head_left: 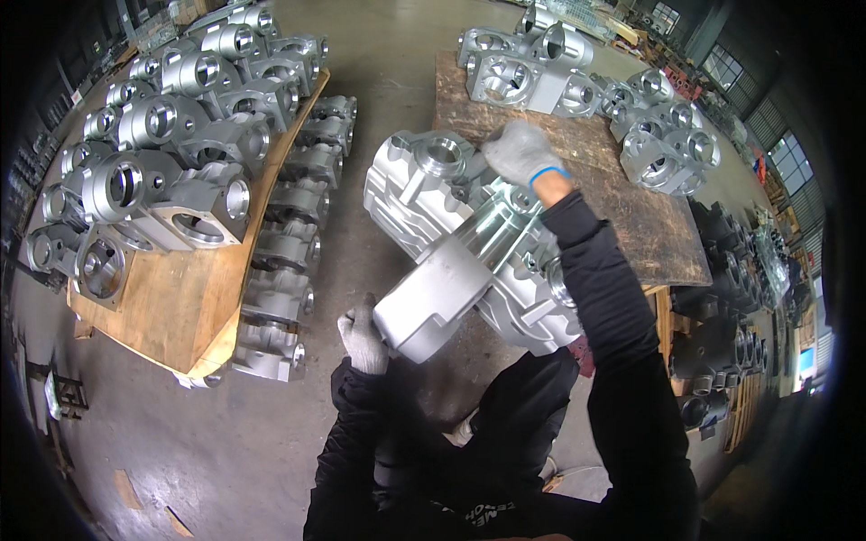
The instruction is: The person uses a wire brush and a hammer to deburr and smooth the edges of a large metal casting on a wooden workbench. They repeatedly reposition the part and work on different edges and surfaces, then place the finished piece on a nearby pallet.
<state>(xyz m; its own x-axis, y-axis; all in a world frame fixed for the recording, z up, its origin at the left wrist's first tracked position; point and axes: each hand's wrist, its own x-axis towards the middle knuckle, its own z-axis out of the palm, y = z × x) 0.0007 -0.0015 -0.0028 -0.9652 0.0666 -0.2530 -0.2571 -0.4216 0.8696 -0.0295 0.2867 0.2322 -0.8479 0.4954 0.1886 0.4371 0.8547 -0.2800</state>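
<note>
I hold a large silver cast-metal housing [451, 243] tilted between both hands, above the concrete floor. My left hand [363, 338], in a grey work glove, grips its near lower end. My right hand [523, 151], also in a grey glove with a blue cuff band, grips the far upper side next to a round flanged port [439, 155]. Black sleeves cover both forearms. The housing's underside is hidden.
A wooden pallet [171, 307] on the left carries several similar grey castings [171, 135], with more stacked under its edge [289, 261]. A second wooden board [631, 207] at the right bears several castings [667, 144] at its far end. Dark castings [722, 343] lie far right.
</note>
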